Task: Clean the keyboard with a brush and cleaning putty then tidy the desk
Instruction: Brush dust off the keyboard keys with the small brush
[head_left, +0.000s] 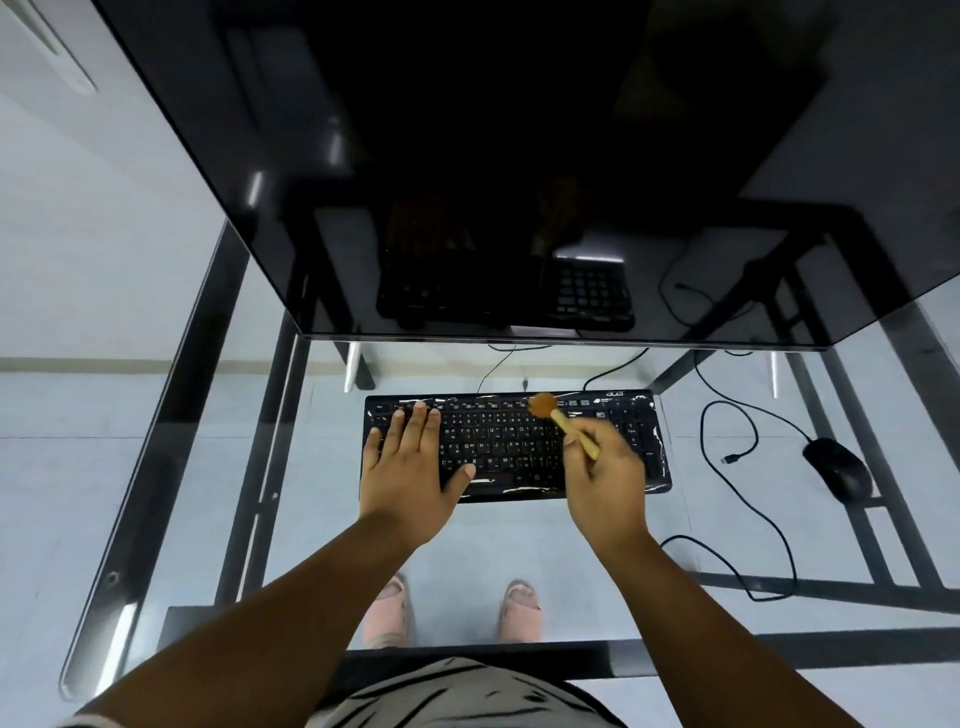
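A black keyboard (511, 439) lies on the glass desk (571, 540), right in front of the monitor. My left hand (410, 470) rests flat on the keyboard's left half, fingers straight and spread over the keys. My right hand (605, 475) grips the pale wooden handle of a small brush (558, 418). The brush's round brown bristle head touches the top key row, right of the middle. No cleaning putty is in view.
A large dark monitor (519, 171) fills the upper view and overhangs the desk. A black mouse (837, 467) sits at the right with its cable (748, 499) looping across the glass. The desk's black frame edges run left and near.
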